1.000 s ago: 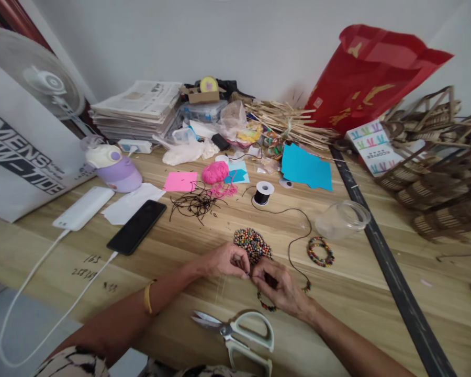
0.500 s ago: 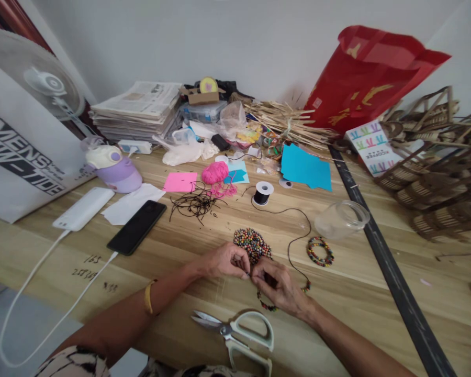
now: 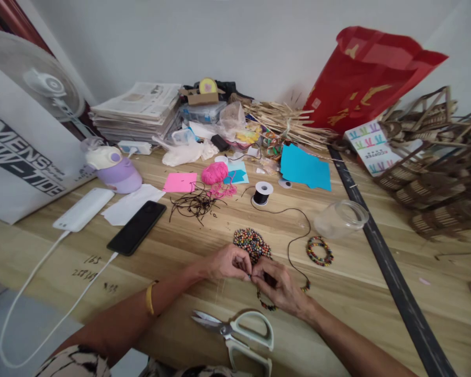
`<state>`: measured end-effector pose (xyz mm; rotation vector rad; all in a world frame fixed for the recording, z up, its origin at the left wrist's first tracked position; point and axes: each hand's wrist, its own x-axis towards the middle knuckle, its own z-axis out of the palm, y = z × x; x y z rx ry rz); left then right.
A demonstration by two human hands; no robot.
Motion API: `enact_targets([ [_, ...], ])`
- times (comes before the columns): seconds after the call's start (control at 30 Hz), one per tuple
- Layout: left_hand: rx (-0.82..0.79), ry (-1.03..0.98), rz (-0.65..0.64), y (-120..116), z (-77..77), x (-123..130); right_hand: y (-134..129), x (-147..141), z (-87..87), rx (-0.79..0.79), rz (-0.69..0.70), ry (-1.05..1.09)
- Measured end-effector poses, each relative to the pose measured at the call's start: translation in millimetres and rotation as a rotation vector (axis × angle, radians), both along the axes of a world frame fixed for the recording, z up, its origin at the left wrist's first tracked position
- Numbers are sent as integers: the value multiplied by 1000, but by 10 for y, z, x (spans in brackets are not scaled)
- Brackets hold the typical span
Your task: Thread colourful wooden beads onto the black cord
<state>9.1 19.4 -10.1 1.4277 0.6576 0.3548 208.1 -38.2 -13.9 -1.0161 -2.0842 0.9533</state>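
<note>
Fingertips of my left hand (image 3: 230, 262) pinch at a tiny dark spot, probably a bead, right against the fingertips of my right hand (image 3: 280, 285). Both hands are closed and meet in front of a pile of multicoloured beads (image 3: 251, 243). From a spool (image 3: 264, 193), black cord (image 3: 297, 210) curves round to the right hand. Strung beads (image 3: 267, 306) on it show below and beside that hand; its end is hidden by the fingers. A finished-looking beaded bracelet (image 3: 326, 259) lies to the right. White-handled scissors (image 3: 225, 330) rest open nearer to me.
A clear jar (image 3: 339, 220) lies right of the spool. Black cord scraps (image 3: 196, 204), pink yarn (image 3: 214, 173) and blue paper (image 3: 306, 167) lie further back. A phone (image 3: 137, 228) and a white power bank (image 3: 83, 209) are left. Woven baskets (image 3: 432, 183) crowd the right.
Both hands stay almost in place, with only a slight shift of the left fingers at the pinch. The things on the table have not moved.
</note>
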Motion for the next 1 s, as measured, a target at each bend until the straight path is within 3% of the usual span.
enact_targets([
  [0.67,-40,90,71,-34,81,7,0,22,22,-2,1,20],
  [1.0,0,92,27,-16,149,-1,-3,7,39,11,-21,33],
])
